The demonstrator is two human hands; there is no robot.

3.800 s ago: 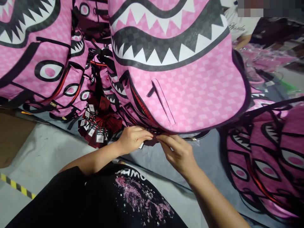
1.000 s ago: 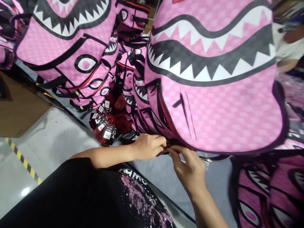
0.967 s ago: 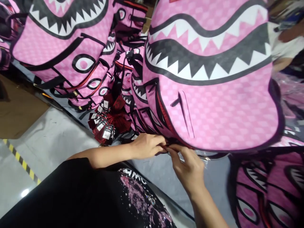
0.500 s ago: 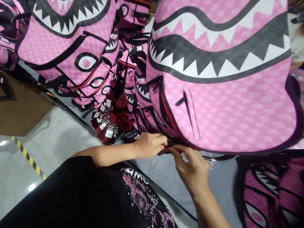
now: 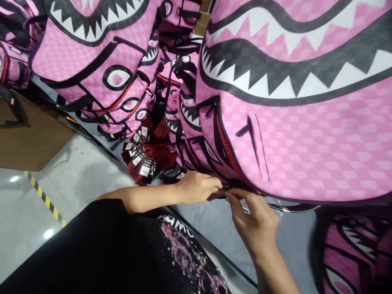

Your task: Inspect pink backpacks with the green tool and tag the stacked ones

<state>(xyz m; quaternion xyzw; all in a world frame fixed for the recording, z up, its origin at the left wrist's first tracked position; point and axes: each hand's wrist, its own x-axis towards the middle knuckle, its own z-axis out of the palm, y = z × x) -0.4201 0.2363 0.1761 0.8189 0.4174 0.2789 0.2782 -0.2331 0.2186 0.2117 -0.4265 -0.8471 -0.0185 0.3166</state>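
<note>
A large pink checkered backpack (image 5: 306, 139) with a black-and-white shark-mouth print fills the right side. At its lower left edge, my left hand (image 5: 199, 187) and my right hand (image 5: 255, 214) meet with fingertips pinched together, almost touching. A dark red piece (image 5: 215, 197), looking like a hang tag, pokes out under my left fingertips. What my right fingertips pinch is too small to make out. To the left of my hands lies a bunch of dark red and black hang tags (image 5: 146, 168) with white labels and red strings.
More pink shark-print backpacks (image 5: 92, 69) are stacked at the left, and another bag (image 5: 346, 253) lies at lower right. All rest on a grey-covered table (image 5: 196, 218). A brown cardboard box (image 5: 33, 139) stands at far left, near yellow-black floor tape (image 5: 45, 200).
The view has shifted slightly, so the bags and hands appear a little further right. Both hands keep the same pinch at the backpack's lower edge.
</note>
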